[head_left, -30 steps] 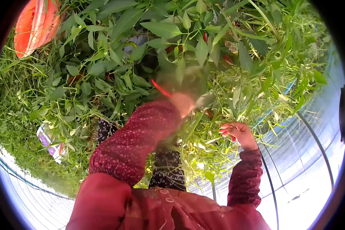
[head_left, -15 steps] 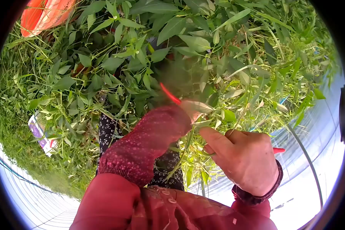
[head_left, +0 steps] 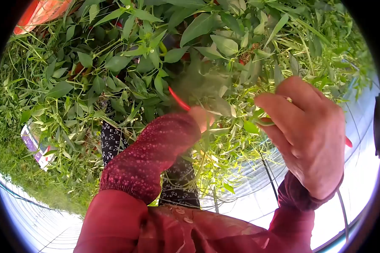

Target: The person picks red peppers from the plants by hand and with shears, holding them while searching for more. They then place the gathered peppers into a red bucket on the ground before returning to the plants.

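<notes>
Against foliage, the right hand has risen, curled around a red chili; left hand too blurred to tell.

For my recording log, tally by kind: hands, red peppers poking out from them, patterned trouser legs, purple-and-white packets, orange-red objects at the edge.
Hands: 2 (left hand, right hand)
Red peppers: 2
Trouser legs: 2
Purple-and-white packet: 1
Orange-red object: 1
Total: 8
</notes>
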A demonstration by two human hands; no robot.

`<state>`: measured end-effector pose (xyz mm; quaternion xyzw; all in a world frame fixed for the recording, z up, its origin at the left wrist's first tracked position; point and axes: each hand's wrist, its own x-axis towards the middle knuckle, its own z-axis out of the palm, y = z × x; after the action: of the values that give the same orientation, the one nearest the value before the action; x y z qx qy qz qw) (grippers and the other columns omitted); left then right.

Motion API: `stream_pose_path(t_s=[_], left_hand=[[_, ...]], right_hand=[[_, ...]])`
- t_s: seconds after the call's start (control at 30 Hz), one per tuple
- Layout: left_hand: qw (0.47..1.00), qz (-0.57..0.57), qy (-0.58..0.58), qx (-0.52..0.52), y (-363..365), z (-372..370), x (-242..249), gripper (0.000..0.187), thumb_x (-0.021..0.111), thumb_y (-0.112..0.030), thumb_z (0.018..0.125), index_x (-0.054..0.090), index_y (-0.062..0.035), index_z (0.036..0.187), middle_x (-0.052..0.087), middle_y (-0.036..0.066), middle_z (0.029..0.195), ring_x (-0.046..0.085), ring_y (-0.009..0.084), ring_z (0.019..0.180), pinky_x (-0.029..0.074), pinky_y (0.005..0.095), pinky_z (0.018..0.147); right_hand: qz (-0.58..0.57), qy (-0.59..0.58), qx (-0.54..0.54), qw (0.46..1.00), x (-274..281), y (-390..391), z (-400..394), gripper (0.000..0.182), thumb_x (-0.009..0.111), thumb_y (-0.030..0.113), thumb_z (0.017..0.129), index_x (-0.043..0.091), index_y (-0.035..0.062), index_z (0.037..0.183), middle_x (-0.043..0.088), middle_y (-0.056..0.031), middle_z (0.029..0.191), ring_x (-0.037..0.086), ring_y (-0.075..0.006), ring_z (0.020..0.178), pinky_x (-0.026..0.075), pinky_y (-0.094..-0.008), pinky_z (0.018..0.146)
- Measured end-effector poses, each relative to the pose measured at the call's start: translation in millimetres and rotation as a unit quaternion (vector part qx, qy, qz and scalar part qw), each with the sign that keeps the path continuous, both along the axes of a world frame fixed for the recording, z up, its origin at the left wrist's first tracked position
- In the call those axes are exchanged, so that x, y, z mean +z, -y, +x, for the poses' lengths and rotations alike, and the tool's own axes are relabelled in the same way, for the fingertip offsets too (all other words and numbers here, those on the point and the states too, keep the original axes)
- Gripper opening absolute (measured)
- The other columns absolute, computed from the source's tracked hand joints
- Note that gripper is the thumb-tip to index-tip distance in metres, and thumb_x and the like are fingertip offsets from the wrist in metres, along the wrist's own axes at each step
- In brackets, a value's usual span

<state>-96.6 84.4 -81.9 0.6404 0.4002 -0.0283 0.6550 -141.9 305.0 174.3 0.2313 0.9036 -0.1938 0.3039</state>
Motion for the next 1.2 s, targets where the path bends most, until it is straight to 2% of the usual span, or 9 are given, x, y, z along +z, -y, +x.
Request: stream_pose_path(t_s=[0.07, 0.4, 0.6, 0.73, 0.77, 0.9, 1.0, 1.07, 1.2], left_hand=[[0.999, 0.044, -0.010, 0.030, 1.1, -5.5, 8.6, 0.013, 0.058, -0.018, 0.072, 0.068, -0.0104, 0.077, 0.064, 0.009, 0.079, 0.063, 0.0268, 0.068, 0.051, 0.0385, 0.058], [0.991, -0.093, -0.045, 0.080, 12.1, 6.5, -9.2, 0.016, 0.055, -0.016, 0.080, 0.063, -0.0057, 0.089, 0.063, 0.012, 0.086, 0.063, 0.0277, 0.072, 0.052, 0.0362, 0.059], [0.995, 0.076, -0.030, 0.050, -8.4, -55.7, 16.7, 0.033, 0.052, -0.005, 0.076, 0.055, -0.0079, 0.109, 0.061, 0.009, 0.085, 0.063, 0.0273, 0.077, 0.051, 0.0425, 0.066], [0.946, 0.073, 0.011, 0.316, -59.8, -91.7, 18.3, 0.026, 0.056, -0.004, 0.074, 0.059, -0.0046, 0.100, 0.062, 0.011, 0.088, 0.061, 0.0289, 0.078, 0.050, 0.0400, 0.069], [0.950, 0.133, -0.048, 0.277, -69.3, -91.1, 7.2, 0.022, 0.055, -0.005, 0.074, 0.061, -0.0064, 0.096, 0.061, 0.012, 0.084, 0.061, 0.0303, 0.077, 0.050, 0.0405, 0.068], [0.968, 0.173, -0.146, 0.107, -79.7, -55.3, -57.7, 0.023, 0.055, -0.013, 0.076, 0.059, -0.0048, 0.097, 0.059, 0.016, 0.089, 0.061, 0.0313, 0.082, 0.050, 0.0394, 0.071], [0.969, 0.185, -0.146, 0.075, -68.8, -25.7, -84.7, 0.035, 0.056, -0.018, 0.076, 0.052, 0.0001, 0.106, 0.059, 0.021, 0.093, 0.061, 0.0334, 0.082, 0.050, 0.0403, 0.072], [0.949, 0.196, -0.244, -0.026, -72.8, -21.7, -67.2, 0.038, 0.056, -0.019, 0.076, 0.050, -0.0013, 0.109, 0.058, 0.019, 0.092, 0.061, 0.0333, 0.082, 0.050, 0.0433, 0.069], [0.920, 0.351, -0.169, -0.041, -57.1, -33.3, -32.9, 0.016, 0.055, -0.014, 0.075, 0.060, -0.0042, 0.087, 0.057, 0.014, 0.092, 0.060, 0.0308, 0.079, 0.049, 0.0414, 0.062]], right_hand=[[-0.030, -0.033, 0.037, 0.998, -71.2, 15.4, 23.4, 0.008, 0.059, 0.010, 0.070, 0.057, 0.0026, 0.069, 0.053, -0.0088, 0.060, 0.058, -0.0210, 0.060, 0.048, -0.0320, 0.053], [-0.150, 0.175, -0.244, 0.942, -240.3, 105.1, 122.5, 0.036, 0.059, 0.034, 0.081, 0.061, 0.0013, 0.096, 0.063, -0.0187, 0.090, 0.061, -0.0334, 0.083, 0.049, -0.0411, 0.074], [-0.206, -0.016, -0.644, 0.737, -242.7, 152.5, 157.2, 0.030, 0.071, 0.025, 0.076, 0.063, 0.0066, 0.099, 0.064, -0.0125, 0.089, 0.061, -0.0209, 0.077, 0.049, -0.0311, 0.067], [-0.167, -0.142, -0.550, 0.806, -290.0, 194.9, 191.3, 0.036, 0.069, 0.023, 0.075, 0.061, 0.0075, 0.106, 0.064, -0.0131, 0.093, 0.062, -0.0238, 0.080, 0.049, -0.0302, 0.070], [-0.118, 0.010, -0.414, 0.902, -265.2, 171.8, 170.5, 0.043, 0.066, 0.027, 0.076, 0.057, 0.0078, 0.113, 0.063, -0.0137, 0.096, 0.061, -0.0287, 0.084, 0.049, -0.0325, 0.074], [-0.125, 0.027, -0.403, 0.906, -268.2, 175.1, 176.5, 0.049, 0.064, 0.031, 0.076, 0.052, 0.0092, 0.119, 0.063, -0.0127, 0.098, 0.061, -0.0305, 0.086, 0.049, -0.0346, 0.075], [-0.165, -0.131, -0.499, 0.841, -290.9, 196.8, 194.5, 0.043, 0.065, 0.029, 0.076, 0.057, 0.0066, 0.111, 0.064, -0.0129, 0.094, 0.062, -0.0278, 0.085, 0.050, -0.0348, 0.074], [-0.329, -0.075, -0.764, 0.550, -260.1, 182.9, 177.7, 0.036, 0.065, 0.028, 0.075, 0.061, 0.0038, 0.102, 0.064, -0.0133, 0.089, 0.063, -0.0267, 0.080, 0.051, -0.0374, 0.070], [-0.281, -0.245, -0.728, 0.576, -295.0, 209.5, 202.6, 0.029, 0.063, 0.027, 0.076, 0.063, 0.0023, 0.090, 0.063, -0.0136, 0.084, 0.062, -0.0279, 0.074, 0.051, -0.0389, 0.065]])
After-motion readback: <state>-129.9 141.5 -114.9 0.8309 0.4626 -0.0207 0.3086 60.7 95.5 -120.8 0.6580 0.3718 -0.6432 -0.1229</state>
